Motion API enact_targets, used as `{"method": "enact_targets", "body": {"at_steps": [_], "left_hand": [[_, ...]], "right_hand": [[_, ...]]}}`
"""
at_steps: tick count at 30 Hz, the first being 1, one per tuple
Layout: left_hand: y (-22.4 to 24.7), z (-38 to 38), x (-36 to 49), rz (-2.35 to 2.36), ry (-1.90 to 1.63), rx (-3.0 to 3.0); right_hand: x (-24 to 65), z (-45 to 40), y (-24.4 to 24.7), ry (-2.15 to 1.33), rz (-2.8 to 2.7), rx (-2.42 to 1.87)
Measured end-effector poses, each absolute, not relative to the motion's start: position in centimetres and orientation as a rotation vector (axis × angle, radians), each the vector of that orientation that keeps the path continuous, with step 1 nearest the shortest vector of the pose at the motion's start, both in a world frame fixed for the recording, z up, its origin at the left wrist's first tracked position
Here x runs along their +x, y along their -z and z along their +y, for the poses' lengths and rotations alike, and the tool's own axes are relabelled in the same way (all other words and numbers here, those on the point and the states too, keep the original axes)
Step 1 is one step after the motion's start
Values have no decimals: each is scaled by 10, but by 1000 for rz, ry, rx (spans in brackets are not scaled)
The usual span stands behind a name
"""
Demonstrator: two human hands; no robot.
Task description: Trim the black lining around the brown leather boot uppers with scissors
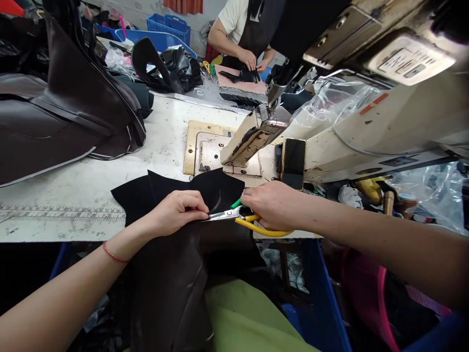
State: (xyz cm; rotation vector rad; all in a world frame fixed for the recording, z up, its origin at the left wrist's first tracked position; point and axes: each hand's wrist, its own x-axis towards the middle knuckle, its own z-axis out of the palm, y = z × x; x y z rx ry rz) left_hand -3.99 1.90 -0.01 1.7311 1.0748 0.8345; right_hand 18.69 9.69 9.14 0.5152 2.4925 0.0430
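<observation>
Several dark pieces of leather-like material [168, 274] hang over the front edge of the table, with a black cloth-like side [142, 190] lying on top. My left hand [181, 210] is closed, its thumb and fingers pinching the edge of this material. My right hand [269, 205] is wrapped around the handles of scissors [231, 213] with yellow and green grips. Their metal blades point left and lie along the material, close to my left fingertips. Whether the blades are apart is hard to make out.
The sewing machine's post [244, 139] stands just behind, its head overhead at right. A phone [293, 163] leans beside it. Stacked dark leather [66, 112] covers the table's left. Across the table, a person's hands [252, 61] handle black pieces. A blue bin [326, 293] sits below right.
</observation>
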Motion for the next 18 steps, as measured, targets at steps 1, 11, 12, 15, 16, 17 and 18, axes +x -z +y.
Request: {"method": "enact_targets", "body": {"at_steps": [1,11,12,15,16,17,18], "left_hand": [[0,19,-40,1074,-839,1727],[3,18,-41,1071,-873,1694],[3,18,-41,1073,-872,1695],[3,18,-41,1074,-873,1698],[3,18,-41,1073,-875,1698],[3,18,-42,1071,-879,1698],[3,18,-42,1068,-882,1698]], "right_hand": [[188,97,-90,-52,2508,507],[187,92,-89,-186,2505,463],[186,91,-90,-203,2507,461],[187,88,-92,-248,2519,464],[188,87,-92,-261,2521,464],[189,87,-92,-271,2521,461],[190,86,-92,-274,2522,456]]}}
